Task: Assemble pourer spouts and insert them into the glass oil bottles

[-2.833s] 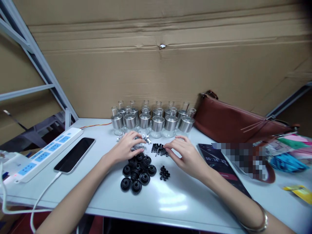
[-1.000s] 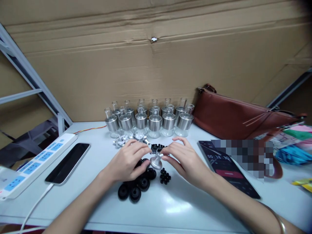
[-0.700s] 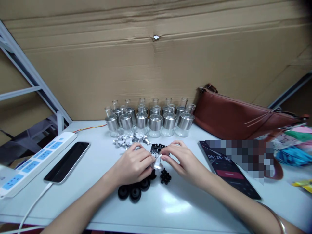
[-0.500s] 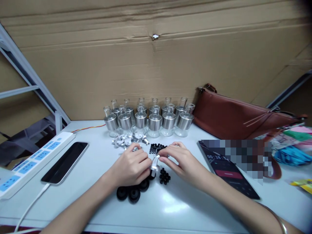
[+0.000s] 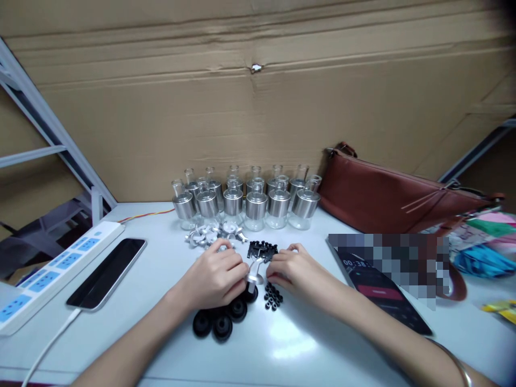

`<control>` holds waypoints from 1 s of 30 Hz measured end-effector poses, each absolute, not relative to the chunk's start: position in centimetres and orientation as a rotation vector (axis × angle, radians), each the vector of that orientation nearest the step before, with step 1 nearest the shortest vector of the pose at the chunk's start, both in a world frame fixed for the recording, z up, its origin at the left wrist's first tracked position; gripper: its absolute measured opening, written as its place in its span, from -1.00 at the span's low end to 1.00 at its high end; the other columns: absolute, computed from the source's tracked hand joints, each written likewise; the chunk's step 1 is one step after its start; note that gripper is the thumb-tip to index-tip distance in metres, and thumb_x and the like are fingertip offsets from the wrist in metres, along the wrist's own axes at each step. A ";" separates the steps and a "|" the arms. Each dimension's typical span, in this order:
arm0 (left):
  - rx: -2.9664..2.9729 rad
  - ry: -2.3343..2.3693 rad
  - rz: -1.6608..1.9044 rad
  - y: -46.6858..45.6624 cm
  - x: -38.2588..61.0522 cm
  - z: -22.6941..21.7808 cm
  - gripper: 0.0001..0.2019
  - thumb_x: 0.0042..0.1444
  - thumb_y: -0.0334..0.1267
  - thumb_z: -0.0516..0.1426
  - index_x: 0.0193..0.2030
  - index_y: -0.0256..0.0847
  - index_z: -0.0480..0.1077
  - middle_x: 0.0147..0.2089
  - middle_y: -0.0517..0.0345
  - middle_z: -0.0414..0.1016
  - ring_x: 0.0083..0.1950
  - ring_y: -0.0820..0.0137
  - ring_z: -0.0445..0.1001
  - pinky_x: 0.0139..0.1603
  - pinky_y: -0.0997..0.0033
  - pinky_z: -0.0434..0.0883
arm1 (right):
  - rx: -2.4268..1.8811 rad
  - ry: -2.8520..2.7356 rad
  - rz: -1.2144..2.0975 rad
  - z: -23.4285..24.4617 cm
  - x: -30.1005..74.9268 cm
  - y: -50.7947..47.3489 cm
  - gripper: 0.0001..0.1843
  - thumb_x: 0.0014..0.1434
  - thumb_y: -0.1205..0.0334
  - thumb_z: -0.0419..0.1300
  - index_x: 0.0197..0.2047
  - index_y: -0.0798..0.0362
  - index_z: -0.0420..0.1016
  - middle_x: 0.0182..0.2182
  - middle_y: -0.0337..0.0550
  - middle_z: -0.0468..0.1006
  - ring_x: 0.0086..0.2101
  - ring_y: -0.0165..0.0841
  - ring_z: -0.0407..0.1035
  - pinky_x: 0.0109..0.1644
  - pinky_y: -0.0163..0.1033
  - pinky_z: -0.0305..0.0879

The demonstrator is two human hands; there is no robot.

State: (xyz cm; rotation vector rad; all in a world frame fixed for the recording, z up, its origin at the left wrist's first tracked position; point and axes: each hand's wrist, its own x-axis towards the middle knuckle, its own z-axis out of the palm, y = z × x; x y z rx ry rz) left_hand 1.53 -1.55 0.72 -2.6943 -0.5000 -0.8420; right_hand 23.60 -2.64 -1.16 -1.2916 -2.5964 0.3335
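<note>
The left hand [image 5: 217, 274] has its fingers closed on a silvery metal piece with a curved spout, a round flange and a short stem [image 5: 255, 275]; the piece is held between the two hands, spout up and stem pointing down. The right hand [image 5: 300, 273] is just beside it with its fingers bent and the tips drawn together; whether they grip anything I cannot tell. Below those fingertips, small black round pieces [image 5: 274, 297] lie clustered on the glossy pale table [image 5: 322, 357]. Beneath and in front of the left hand are round black stepped stoppers [image 5: 222, 326], partly hidden by it. Beyond the hands sit small flat black parts with knobs [image 5: 262, 250] and, to their left, a pile of silvery metal spout pieces [image 5: 213, 235]. Behind these, clear glass bottles with brushed-metal bands [image 5: 256, 206] stand upright in two rows. A black-screened smartphone [image 5: 108, 274] lies well to the left, and a reddish-brown leather bag [image 5: 403, 193] rests at the right.
</note>
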 end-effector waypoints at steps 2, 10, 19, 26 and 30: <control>-2.694 -0.503 -0.842 -1.5 1.5 0.7 -0.78 0.19 -0.44 -0.06 -0.42 -0.25 0.33 -0.52 0.21 0.37 -0.49 0.47 0.26 -0.17 0.35 0.33 | -1.309 -2.579 0.305 -1.2 23.7 -2.5 -0.84 0.20 0.37 0.15 -0.40 0.05 0.50 -0.41 -0.21 0.57 -0.32 -0.34 0.40 -0.15 -0.15 -0.04; -2.707 -0.500 -0.855 -1.4 1.3 0.9 -0.79 0.19 -0.44 -0.06 -0.42 -0.25 0.32 -0.50 0.18 0.40 -0.48 0.46 0.31 -0.19 0.35 0.33 | -1.297 -2.604 0.348 -0.8 23.7 -2.6 -0.89 0.19 0.34 0.17 -0.38 0.05 0.47 -0.40 -0.23 0.56 -0.32 -0.34 0.40 -0.14 -0.15 -0.02; -2.705 -0.505 -0.844 -1.3 1.3 0.8 -0.80 0.19 -0.42 -0.06 -0.39 -0.24 0.34 -0.51 0.19 0.41 -0.49 0.46 0.31 -0.20 0.36 0.35 | -1.219 -2.607 0.407 -0.7 23.9 -2.6 -0.81 0.18 0.45 0.10 -0.35 0.03 0.49 -0.38 -0.22 0.54 -0.31 -0.36 0.39 -0.10 -0.14 0.01; -2.698 -0.496 -0.841 -1.3 1.3 0.8 -0.79 0.20 -0.42 -0.06 -0.39 -0.25 0.34 -0.54 0.20 0.36 -0.49 0.45 0.29 -0.19 0.37 0.35 | -1.216 -2.638 0.390 -1.0 23.7 -2.6 -0.85 0.14 0.45 0.15 -0.36 0.03 0.50 -0.37 -0.19 0.55 -0.27 -0.29 0.42 -0.02 -0.05 0.10; -2.691 -0.496 -0.852 -1.3 1.3 0.9 -0.78 0.20 -0.43 -0.08 -0.37 -0.25 0.34 -0.53 0.19 0.38 -0.49 0.45 0.30 -0.19 0.37 0.35 | -1.238 -2.412 0.480 -0.4 23.4 -2.8 -0.86 0.12 0.47 0.13 -0.33 0.08 0.47 -0.36 -0.16 0.57 -0.31 -0.32 0.44 -0.12 -0.18 0.25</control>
